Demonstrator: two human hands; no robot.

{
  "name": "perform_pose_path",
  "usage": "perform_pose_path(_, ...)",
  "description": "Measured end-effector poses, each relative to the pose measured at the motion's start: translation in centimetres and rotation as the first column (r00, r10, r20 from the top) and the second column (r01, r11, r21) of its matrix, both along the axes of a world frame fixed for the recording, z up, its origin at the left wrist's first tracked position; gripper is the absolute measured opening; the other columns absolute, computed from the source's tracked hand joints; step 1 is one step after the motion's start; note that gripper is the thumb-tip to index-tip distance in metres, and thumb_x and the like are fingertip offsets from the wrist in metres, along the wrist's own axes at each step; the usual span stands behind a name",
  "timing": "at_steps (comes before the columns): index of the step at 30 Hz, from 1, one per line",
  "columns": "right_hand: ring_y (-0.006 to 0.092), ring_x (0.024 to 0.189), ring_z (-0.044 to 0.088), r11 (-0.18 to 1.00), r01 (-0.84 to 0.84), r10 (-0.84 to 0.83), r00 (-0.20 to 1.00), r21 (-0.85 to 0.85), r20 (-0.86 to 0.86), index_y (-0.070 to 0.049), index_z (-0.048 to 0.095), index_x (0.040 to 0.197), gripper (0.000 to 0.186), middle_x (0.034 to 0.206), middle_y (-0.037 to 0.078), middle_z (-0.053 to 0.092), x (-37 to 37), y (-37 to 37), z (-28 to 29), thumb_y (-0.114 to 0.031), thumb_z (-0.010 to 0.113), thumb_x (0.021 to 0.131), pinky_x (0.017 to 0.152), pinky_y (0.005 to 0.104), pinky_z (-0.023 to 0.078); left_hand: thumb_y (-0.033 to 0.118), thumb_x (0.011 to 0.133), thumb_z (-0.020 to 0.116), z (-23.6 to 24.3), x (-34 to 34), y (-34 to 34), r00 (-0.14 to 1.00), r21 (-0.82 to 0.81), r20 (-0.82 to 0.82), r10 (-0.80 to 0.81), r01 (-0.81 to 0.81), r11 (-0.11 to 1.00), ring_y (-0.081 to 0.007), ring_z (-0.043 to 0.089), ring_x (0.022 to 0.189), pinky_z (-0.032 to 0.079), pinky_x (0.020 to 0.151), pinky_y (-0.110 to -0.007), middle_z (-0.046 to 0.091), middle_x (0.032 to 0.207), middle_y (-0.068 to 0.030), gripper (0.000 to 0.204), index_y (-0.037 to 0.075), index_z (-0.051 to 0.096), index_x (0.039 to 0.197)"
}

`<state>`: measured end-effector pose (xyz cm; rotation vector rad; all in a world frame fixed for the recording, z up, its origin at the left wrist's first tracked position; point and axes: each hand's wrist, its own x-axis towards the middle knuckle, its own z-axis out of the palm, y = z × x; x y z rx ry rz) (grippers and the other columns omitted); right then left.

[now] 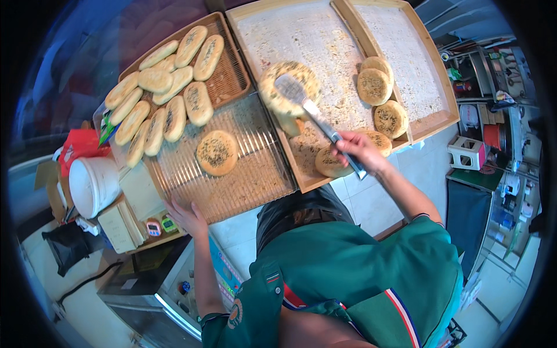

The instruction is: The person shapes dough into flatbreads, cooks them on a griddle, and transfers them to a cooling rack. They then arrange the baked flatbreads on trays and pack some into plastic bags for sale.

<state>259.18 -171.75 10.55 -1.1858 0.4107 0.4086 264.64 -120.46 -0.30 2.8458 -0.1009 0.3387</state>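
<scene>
Green cloth first: we note the person's shirt (354, 249) across the lower centre of the head view. Above it, we record the right hand (358, 152) wrapped around the handle of a spatula (333, 136), which slants up and to the left. Its flat, greyish blade overlaps a large, pale, seed-dotted round bread (310, 87) at the left side of a shallow wooden tray (293, 29); we cannot tell whether blade and bread touch. A smaller bread piece (290, 124) shows partly hidden just below that round.

Along the tray's near and right edges we log several browned round breads (374, 87), two of them overlapping near the wooden divider (361, 35). The right hand partly covers our view of those at the near edge.

The left hand (188, 219) holds nothing, fingers spread, at the near left edge of a ribbed rack (255, 174). We find one seeded round bread (217, 152) lying alone on this rack. Beyond it, long oval breads (197, 104) lie heaped in and over the side of a brown basket (235, 75). Left of the rack: a white bucket (93, 185) and two small timers (154, 228).
</scene>
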Motion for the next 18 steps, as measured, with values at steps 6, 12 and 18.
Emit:
perform_pose_path(6, 0.0093, 0.055, 0.051, 0.454, 0.02, -0.134, 0.99, -0.891, -0.046, -0.002, 0.065, 0.123, 0.036, 0.074, 0.005, 0.064, 6.8, -12.6, 3.4, -0.023, 0.064, 0.095, 0.053, 0.0242, 0.047, 0.038, 0.095, 0.056, -0.2, 0.7, -0.8, 1.0, 0.071, -0.005, 0.018, -0.018, 0.997, -0.0419, 0.026, 0.144, 0.017, 0.114, -0.065, 0.022, 0.158, -0.0219, 0.068, 0.003, 0.031, 0.148)
perform_pose_path(12, 0.0188, 0.067, 0.064, 0.207, -0.119, -0.091, 0.986, -0.971, -0.14, -0.003, 0.07, 0.117, 0.035, 0.089, 0.012, 0.072, 13.2, -22.6, 1.0, -0.021, 0.07, 0.088, 0.059, 0.0328, 0.053, 0.039, 0.093, 0.058, -0.3, 1.3, -0.9, 0.999, 0.091, -0.034, 0.032, -0.029, 0.995, -0.0423, 0.03, 0.142, 0.018, 0.114, -0.063, 0.027, 0.156, -0.0215, 0.071, 0.002, 0.032, 0.147)
perform_pose_path(18, 0.0121, 0.066, 0.061, 0.033, 0.17, -0.263, 0.952, -0.985, 0.155, 0.004, 0.06, 0.127, 0.053, 0.088, 0.009, 0.071, 8.1, -20.5, 3.8, -0.034, 0.07, 0.09, 0.059, 0.025, 0.049, 0.023, 0.083, 0.064, 0.5, 0.8, 1.7, 0.991, -0.157, -0.094, -0.09, 0.075, 0.985, -0.0437, 0.025, 0.143, 0.018, 0.115, -0.06, 0.024, 0.156, -0.0266, 0.077, -0.003, 0.03, 0.147)
